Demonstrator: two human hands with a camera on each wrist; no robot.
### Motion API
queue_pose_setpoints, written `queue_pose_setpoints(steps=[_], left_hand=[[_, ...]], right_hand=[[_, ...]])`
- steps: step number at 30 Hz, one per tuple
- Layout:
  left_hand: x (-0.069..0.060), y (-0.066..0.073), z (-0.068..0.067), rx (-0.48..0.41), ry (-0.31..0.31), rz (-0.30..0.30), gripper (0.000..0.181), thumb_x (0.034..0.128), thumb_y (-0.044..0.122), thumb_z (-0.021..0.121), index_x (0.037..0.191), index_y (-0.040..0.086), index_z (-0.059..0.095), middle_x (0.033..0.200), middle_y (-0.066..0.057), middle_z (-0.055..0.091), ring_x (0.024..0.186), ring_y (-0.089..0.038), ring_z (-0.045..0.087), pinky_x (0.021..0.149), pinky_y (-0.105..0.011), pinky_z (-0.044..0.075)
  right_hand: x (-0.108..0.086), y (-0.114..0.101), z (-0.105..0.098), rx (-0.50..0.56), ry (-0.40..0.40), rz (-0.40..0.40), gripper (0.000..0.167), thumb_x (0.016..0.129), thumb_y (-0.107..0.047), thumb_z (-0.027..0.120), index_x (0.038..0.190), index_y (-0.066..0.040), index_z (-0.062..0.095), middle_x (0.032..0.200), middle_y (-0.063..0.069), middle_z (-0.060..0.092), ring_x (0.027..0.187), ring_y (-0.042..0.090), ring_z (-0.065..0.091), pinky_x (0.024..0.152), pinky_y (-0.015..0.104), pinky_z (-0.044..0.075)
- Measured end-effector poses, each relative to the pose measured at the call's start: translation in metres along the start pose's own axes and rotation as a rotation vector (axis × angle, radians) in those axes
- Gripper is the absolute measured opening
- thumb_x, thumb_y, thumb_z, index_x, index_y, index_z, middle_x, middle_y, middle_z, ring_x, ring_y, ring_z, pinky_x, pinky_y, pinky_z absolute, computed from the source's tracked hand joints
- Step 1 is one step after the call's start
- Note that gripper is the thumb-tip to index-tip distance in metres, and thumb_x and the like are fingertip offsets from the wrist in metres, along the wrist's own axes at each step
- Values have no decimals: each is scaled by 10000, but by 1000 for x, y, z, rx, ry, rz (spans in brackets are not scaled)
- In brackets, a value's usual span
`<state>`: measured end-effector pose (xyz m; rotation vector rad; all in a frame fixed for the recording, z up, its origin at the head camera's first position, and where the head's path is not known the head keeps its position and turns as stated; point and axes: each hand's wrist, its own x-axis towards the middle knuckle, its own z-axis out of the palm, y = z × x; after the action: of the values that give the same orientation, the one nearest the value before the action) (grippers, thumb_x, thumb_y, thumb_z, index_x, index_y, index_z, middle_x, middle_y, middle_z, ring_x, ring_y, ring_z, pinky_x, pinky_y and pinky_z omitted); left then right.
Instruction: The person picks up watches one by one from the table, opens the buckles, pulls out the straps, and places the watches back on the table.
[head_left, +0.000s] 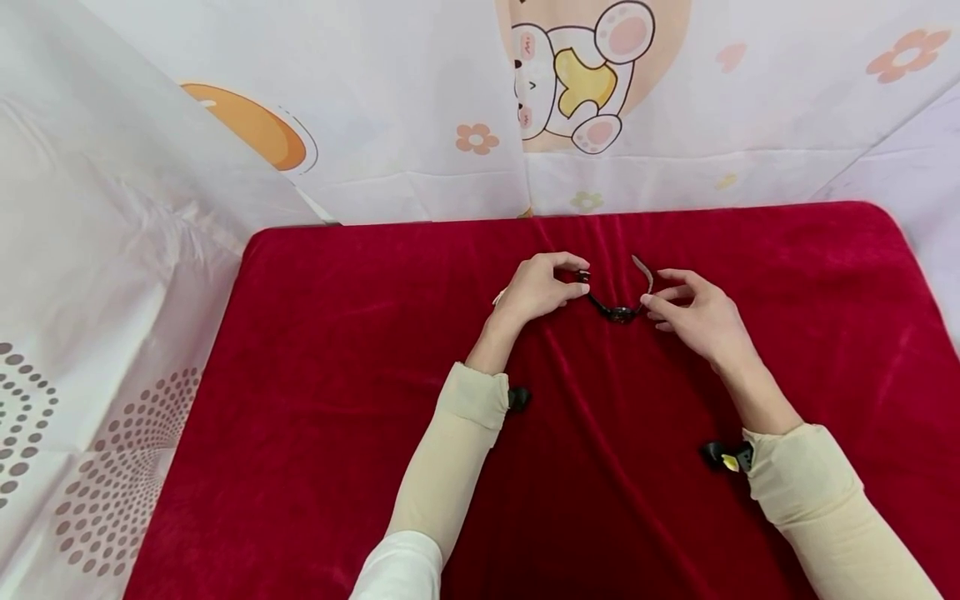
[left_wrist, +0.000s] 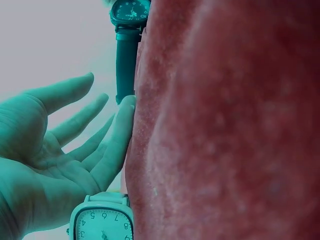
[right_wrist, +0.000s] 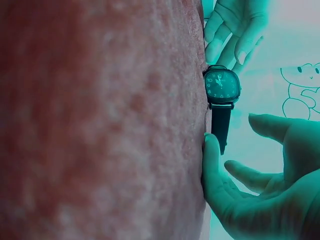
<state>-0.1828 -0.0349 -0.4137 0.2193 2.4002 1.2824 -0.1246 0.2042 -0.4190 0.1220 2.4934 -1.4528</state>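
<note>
A wristwatch with a dark case [head_left: 621, 315] and dark strap lies on the red cloth, its face turned up and its strap ends curving away. At its left strap end, my left hand [head_left: 538, 287] has thumb and index finger apart. In the left wrist view, one fingertip of that left hand [left_wrist: 65, 145] touches or nearly touches the strap [left_wrist: 127, 65]. My right hand [right_wrist: 265, 185] is beside the other strap end [right_wrist: 220, 130], fingers spread, one fingertip down by the cloth. A second, pale watch [left_wrist: 102, 222] sits near the left palm, mostly hidden in the head view.
Red velvety cloth [head_left: 337, 333] covers the table, with creases running through the middle. Printed white curtains [head_left: 405, 100] hang behind and at the left. Small black devices are strapped at the left wrist [head_left: 517, 399] and right wrist [head_left: 727, 457].
</note>
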Motion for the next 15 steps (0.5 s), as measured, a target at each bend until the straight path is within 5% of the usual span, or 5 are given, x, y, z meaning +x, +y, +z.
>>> queue_pose_setpoints(steps=[8, 15], left_hand=[[0, -2, -3, 85, 53, 31, 359, 920, 258, 733, 1271, 214, 671, 1239, 84, 634, 1099, -95, 559, 894, -262, 465], [-3, -2, -6, 25, 78, 60, 349, 921, 219, 733, 1260, 168, 670, 1210, 53, 649, 983, -92, 596, 833, -242, 485]], right_hand=[[-1, -1, -1, -78, 25, 4, 698, 918, -463, 680, 1462, -89, 454, 1231, 158, 596, 750, 37, 694, 667, 179, 552], [-2, -2, 0, -119, 49, -4, 728, 903, -574, 635, 1449, -121, 471, 1243, 126, 601, 842, 122, 689, 659, 161, 523]])
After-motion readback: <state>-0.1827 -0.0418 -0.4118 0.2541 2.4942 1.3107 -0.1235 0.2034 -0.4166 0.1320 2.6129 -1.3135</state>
